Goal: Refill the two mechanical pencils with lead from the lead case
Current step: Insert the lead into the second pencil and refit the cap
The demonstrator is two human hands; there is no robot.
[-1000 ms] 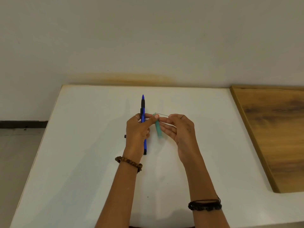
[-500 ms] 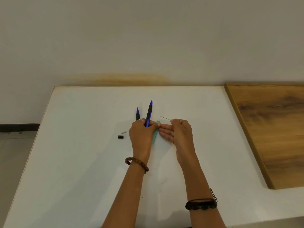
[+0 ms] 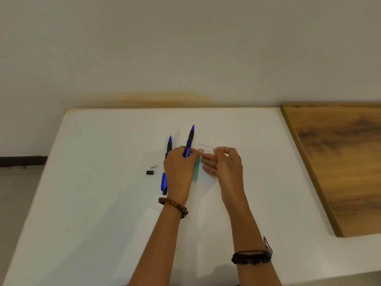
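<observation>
My left hand [image 3: 179, 170] grips a blue and black mechanical pencil [image 3: 190, 139], its tip pointing away from me and up. A second blue pencil [image 3: 164, 181] lies on the white table [image 3: 99, 203] just left of that hand, partly hidden by it. The teal lead case [image 3: 196, 170] lies flat between my hands, its top end covered by my left thumb. My right hand [image 3: 223, 162] pinches a thin lead stick [image 3: 205, 146] between thumb and forefinger, the lead pointing left toward the held pencil.
A small black cap [image 3: 149, 172] and a tiny white eraser piece [image 3: 153, 167] lie left of the pencils. A wooden board [image 3: 340, 166] adjoins the table on the right. The wall rises right behind the table's far edge.
My left hand lifted one pencil off the table and tilted it up, uncovering the second pencil lying beside it. My right hand drew the lead clear of the case, which now lies flat.
</observation>
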